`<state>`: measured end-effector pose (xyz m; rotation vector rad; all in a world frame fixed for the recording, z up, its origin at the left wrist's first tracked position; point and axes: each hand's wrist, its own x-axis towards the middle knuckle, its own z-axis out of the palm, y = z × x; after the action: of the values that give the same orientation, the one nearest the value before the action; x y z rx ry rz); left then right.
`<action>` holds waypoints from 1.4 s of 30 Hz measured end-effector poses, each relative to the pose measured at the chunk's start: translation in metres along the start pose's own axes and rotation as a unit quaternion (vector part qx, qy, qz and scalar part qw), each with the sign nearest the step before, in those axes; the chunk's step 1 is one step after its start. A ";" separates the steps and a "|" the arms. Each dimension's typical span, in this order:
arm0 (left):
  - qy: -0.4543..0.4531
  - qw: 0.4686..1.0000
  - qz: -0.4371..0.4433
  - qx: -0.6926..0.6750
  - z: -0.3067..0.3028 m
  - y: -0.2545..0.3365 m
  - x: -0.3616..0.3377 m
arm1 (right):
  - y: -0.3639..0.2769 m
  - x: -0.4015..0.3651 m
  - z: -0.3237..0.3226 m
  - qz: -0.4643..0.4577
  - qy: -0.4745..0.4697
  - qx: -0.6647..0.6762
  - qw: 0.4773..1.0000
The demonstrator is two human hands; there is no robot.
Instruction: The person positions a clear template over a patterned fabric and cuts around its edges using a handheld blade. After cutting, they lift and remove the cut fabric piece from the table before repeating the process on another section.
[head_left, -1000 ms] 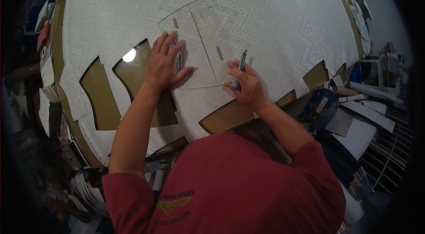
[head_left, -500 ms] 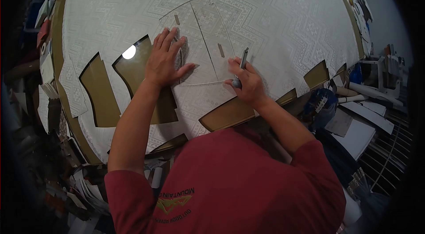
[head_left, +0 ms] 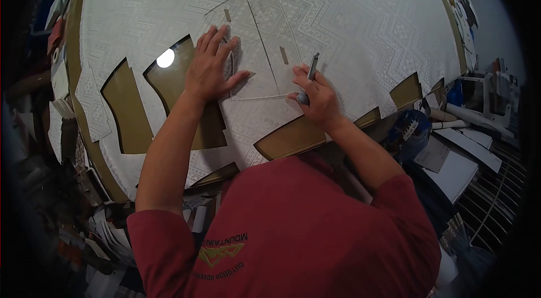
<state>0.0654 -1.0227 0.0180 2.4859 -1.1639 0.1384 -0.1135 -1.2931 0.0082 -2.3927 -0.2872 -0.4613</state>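
Note:
A clear template (head_left: 259, 44) with dark outlines and two small brown strips lies on white patterned fabric (head_left: 349, 10). Spread flat on the template's left side, my left hand (head_left: 211, 67) has its fingers apart. My right hand (head_left: 316, 92) is closed around a slim grey cutter (head_left: 313, 67), at the template's lower right corner. The cutter's tip points up and away from me. Beneath my right fingers, a small rounded grey piece (head_left: 303, 98) shows. Left of my left hand are cut-out openings in the fabric, showing the olive-brown surface (head_left: 131, 118).
More cut-outs run along the near edge (head_left: 290, 137) and at the right (head_left: 406, 92). Papers and scraps (head_left: 107, 236) crowd the left side below the table. At the right stand a white frame (head_left: 487, 98), a wire rack (head_left: 496, 202) and white sheets (head_left: 451, 171).
The view has shifted slightly, so the template sits a little higher in it. My right fingers have drawn closer around the cutter. My left hand stays flat in place.

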 end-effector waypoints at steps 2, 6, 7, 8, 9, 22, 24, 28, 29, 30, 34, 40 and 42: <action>0.003 1.000 0.003 -0.004 0.000 0.000 0.000 | -0.001 0.000 0.000 0.001 0.000 0.002 1.000; 0.004 1.000 0.003 -0.004 0.001 -0.001 0.000 | -0.001 0.001 0.000 0.002 -0.001 -0.005 1.000; 0.004 1.000 0.004 -0.003 0.001 0.000 0.000 | -0.001 0.001 0.000 0.003 0.000 -0.007 1.000; 0.005 1.000 0.006 -0.001 0.001 -0.001 0.000 | -0.001 0.001 0.000 0.003 0.000 -0.007 1.000; 0.005 1.000 0.006 -0.001 0.001 -0.001 0.000 | -0.001 0.001 0.000 0.005 0.000 -0.004 1.000; 0.013 1.000 0.013 -0.006 0.003 -0.002 -0.001 | 0.002 0.000 0.000 0.005 -0.004 0.000 1.000; 0.012 1.000 0.012 -0.005 0.003 -0.003 -0.001 | 0.002 0.000 0.000 0.003 -0.003 -0.001 1.000; 0.011 1.000 0.011 -0.004 0.003 -0.002 0.000 | 0.003 0.000 0.001 0.001 -0.001 -0.005 1.000; 0.010 1.000 0.010 -0.003 0.003 -0.002 -0.001 | 0.002 0.000 0.001 0.001 -0.001 -0.004 1.000; 0.010 1.000 0.010 -0.002 0.003 -0.002 -0.001 | 0.002 0.000 0.000 0.004 -0.003 -0.001 1.000; 0.014 1.000 0.013 -0.006 0.001 -0.001 0.001 | 0.001 0.000 0.000 0.009 -0.002 -0.001 1.000; 0.009 1.000 0.009 -0.010 0.000 0.000 0.000 | -0.001 0.002 -0.003 0.009 -0.009 0.002 1.000; 0.009 1.000 0.010 -0.008 0.000 0.000 -0.001 | -0.001 0.001 -0.003 0.011 -0.010 0.003 1.000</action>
<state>0.0653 -1.0220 0.0175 2.4547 -1.1768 0.1559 -0.1135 -1.2939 0.0113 -2.3932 -0.2703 -0.4266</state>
